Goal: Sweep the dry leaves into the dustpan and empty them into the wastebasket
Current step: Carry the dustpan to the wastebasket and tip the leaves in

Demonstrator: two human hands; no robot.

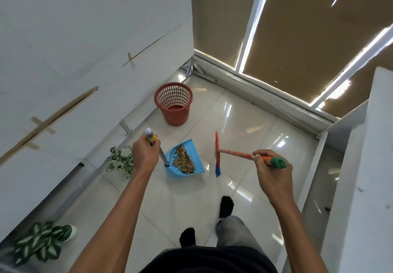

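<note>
A blue dustpan (196, 167) sits on the tiled floor with a pile of dry brown leaves (183, 160) inside it. My left hand (145, 154) grips the top of its long upright handle (151, 136). My right hand (269, 171) grips the orange broom handle (238, 154) near its green end cap. The broom head (217, 154), red and blue, stands just right of the dustpan, apart from it. A red mesh wastebasket (174, 102) stands farther ahead by the left wall; I see no leaves in it.
White wall panels run along the left, with two leafy plants (122, 162) (41, 242) at their foot. Windows with tan blinds (297, 38) close the far side. A white cabinet (361, 166) stands on the right. My feet (226, 205) are on glossy tiles.
</note>
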